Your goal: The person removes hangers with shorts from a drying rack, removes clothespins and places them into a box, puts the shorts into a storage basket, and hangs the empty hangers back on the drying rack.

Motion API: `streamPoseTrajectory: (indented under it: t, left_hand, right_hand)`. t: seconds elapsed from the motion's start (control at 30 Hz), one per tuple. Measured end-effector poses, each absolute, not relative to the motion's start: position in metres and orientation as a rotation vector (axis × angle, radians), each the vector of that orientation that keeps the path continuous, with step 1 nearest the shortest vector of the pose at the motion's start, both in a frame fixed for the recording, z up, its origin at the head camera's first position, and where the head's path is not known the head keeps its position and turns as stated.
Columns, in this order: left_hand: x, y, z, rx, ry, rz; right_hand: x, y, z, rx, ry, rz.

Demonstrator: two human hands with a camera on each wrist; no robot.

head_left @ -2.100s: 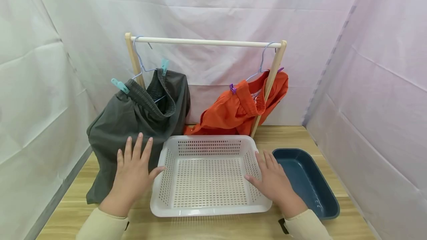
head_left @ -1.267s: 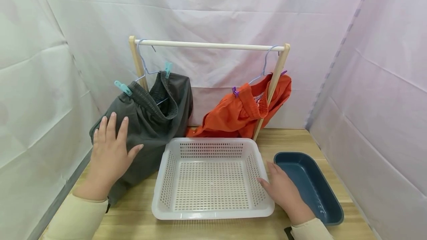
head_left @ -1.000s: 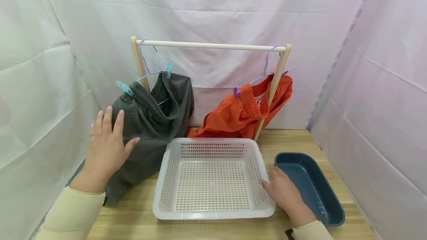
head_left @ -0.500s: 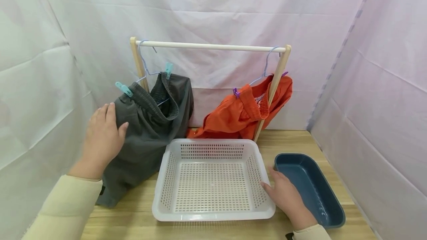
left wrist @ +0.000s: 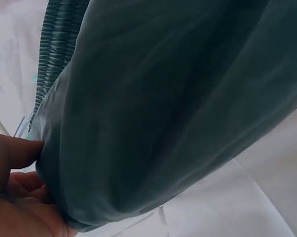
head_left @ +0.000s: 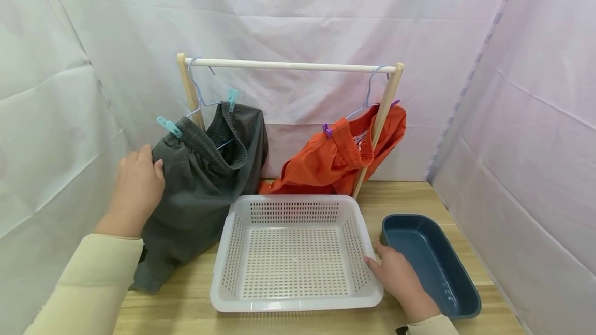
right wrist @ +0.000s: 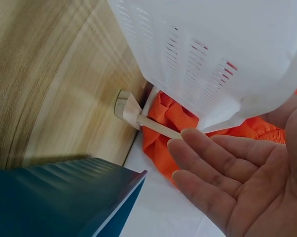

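Observation:
In the head view my left hand [head_left: 138,185] is at the left edge of the dark grey pants [head_left: 191,206]. The left wrist view has the thumb on one side of the cloth and the curled fingers [left wrist: 32,197] behind it, pinching the fabric. Two light-blue pegs clip the gathered waistband to a blue hanger [head_left: 195,89]. At the right rim of the white perforated basket [head_left: 295,305] is my right hand [head_left: 398,273]. Its thumb lies by the rim, and its fingers [right wrist: 212,158] extend loosely outside the basket wall.
A wooden rack with a white rail [head_left: 288,65] stands behind the basket. From its right end hang orange pants [head_left: 321,162] with purple pegs. On the right, a dark blue tray [head_left: 433,257] sits on the wood-grain table [head_left: 396,195]. White cloth walls surround the table.
My left hand has moved from beside the basket to the left edge of the grey pants, its spread fingers now curled on the cloth. My right hand has shifted slightly right and down along the rim.

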State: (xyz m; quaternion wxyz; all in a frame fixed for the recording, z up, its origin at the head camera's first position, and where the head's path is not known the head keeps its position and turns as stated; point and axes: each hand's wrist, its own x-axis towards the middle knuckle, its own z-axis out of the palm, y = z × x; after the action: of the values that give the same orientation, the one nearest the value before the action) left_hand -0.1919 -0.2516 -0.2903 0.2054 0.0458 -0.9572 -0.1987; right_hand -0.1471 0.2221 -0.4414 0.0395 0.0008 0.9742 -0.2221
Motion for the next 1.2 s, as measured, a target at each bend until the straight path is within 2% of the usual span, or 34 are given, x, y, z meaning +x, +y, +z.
streamPoseTrajectory:
  t: [0.57,1.2]
  left_hand:
    - [-0.1986,-0.2560,-0.2936,0.272,-2.546,-0.697]
    - [-0.1981,-0.2571,-0.2860,0.302,-2.426,-0.723]
  right_hand:
    - [-0.1448,0.2249,-0.4486,0.018,2.930,-0.823]
    - [-0.1492,0.2227,-0.4489,0.069,2.881,-0.929]
